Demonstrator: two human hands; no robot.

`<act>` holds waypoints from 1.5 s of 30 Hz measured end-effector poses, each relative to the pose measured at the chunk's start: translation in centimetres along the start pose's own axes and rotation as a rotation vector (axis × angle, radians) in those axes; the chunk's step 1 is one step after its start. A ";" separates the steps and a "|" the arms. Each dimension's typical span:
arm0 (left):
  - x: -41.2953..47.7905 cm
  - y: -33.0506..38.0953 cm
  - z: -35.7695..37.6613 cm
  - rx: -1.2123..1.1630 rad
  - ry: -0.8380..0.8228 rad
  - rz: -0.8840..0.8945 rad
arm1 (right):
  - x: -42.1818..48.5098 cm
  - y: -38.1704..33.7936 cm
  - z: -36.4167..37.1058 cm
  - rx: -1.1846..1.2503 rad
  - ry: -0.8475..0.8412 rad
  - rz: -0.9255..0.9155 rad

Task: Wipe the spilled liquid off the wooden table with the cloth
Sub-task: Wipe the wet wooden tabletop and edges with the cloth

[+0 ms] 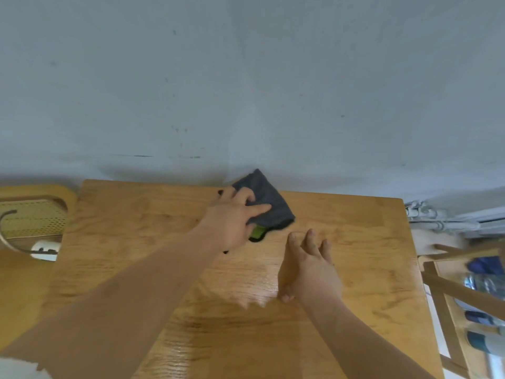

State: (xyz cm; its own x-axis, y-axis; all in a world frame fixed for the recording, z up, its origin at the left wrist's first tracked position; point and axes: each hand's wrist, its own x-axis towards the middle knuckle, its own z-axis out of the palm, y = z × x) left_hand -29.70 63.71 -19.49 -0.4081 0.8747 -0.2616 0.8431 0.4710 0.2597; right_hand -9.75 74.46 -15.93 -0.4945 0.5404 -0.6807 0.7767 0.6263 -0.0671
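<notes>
dark grey cloth [266, 201], perhaps green-lined, under left hand [232, 217]

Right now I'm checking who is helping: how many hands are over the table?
2. The left hand presses the grey cloth near the table's far edge; the right hand rests empty beside it, nearer the camera.

On the wooden table [114, 242], the left hand [232, 217] presses a dark grey cloth [269, 203] with a green patch at the table's far edge. The right hand [308, 266] rests open, fingers together, nearer the table's middle, just beside the cloth.
</notes>
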 end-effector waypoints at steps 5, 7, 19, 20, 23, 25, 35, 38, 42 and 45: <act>-4.6 -1.4 1.6 -0.076 0.150 -0.434 | -0.2 -0.2 -0.4 -0.004 -0.029 0.028; -7.4 1.0 3.3 -0.052 0.163 -0.501 | -0.3 -0.1 -0.2 -0.003 -0.022 0.023; -2.7 4.4 1.3 0.043 0.032 -0.491 | -2.8 5.9 1.0 0.664 0.151 -0.186; -1.9 6.6 1.4 0.051 0.022 -0.553 | -3.2 7.0 1.2 0.857 0.191 -0.180; -2.3 13.0 2.9 0.076 0.014 -0.349 | -4.8 9.6 -0.1 0.956 0.371 -0.085; -4.7 16.0 4.4 0.102 0.017 -0.088 | -6.0 9.9 -1.1 0.979 0.388 -0.072; -16.5 4.1 6.2 0.061 0.017 0.305 | -8.0 2.4 2.7 0.601 0.221 -0.164; -18.3 -1.3 4.6 -0.024 0.151 -0.255 | -8.1 -1.7 3.5 0.451 0.202 -0.253; -21.5 -2.9 4.9 -0.042 0.167 -0.498 | -7.9 -7.8 4.0 0.213 0.109 -0.307; -25.5 -4.9 5.7 -0.016 0.123 -0.062 | -7.4 -11.7 4.6 0.078 0.092 -0.314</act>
State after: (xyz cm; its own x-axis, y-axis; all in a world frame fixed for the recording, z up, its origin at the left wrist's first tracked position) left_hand -21.40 38.43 -19.33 -0.4998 0.8510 -0.1615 0.8097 0.5252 0.2618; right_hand -13.41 60.58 -13.44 -0.7449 0.3782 -0.5496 0.6064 0.7273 -0.3215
